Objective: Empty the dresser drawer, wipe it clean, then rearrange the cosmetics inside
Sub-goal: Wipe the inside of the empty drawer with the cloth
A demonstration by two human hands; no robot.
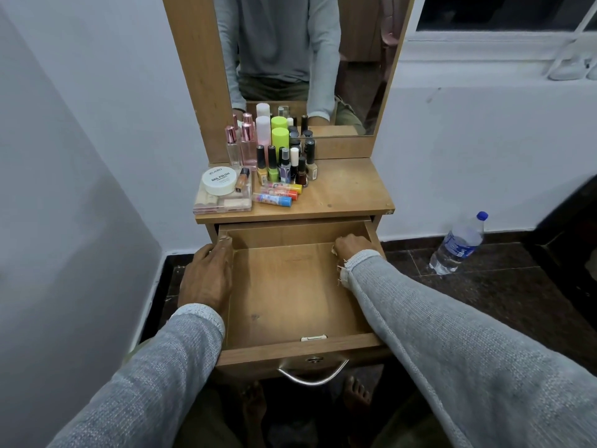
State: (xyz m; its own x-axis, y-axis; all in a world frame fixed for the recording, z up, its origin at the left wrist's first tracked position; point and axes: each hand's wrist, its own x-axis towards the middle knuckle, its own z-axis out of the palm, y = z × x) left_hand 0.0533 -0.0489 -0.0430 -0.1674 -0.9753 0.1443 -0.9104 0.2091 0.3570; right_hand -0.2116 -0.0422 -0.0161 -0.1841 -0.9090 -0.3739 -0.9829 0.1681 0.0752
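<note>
Grey sleeves [452, 334] fill the bottom of my view, one from each side, and both reach forward to the drawer [290, 295]. This drawer is pulled fully out of the dresser [339, 189], and I see only its bare wooden floor inside, with a small white latch [313, 338] at the front wall and a metal handle [312, 374] on the outside below it.

My left hand [206, 273] lies on the left wall of the drawer, the fingers stretched along the rim and the fingertips near the back left corner. My right hand [350, 246] is at the back right corner of the drawer, with curled fingers. Something pale and small shows at the edge of this hand, maybe a cloth, but I cannot tell for sure what it is or whether the hand holds it.

The cosmetics [284, 163] all stand on the table top above the drawer, at its left half: nail polish bottles in a tight group, two pink-capped perfume bottles [240, 145] behind them, a white jar [219, 181] on a clear palette box [223, 200], and three coloured tubes [279, 193] lying just beside the box. The mirror [307, 59] rises behind them. A water bottle [460, 244] leans on the dark floor at the right, well apart from the dresser.
</note>
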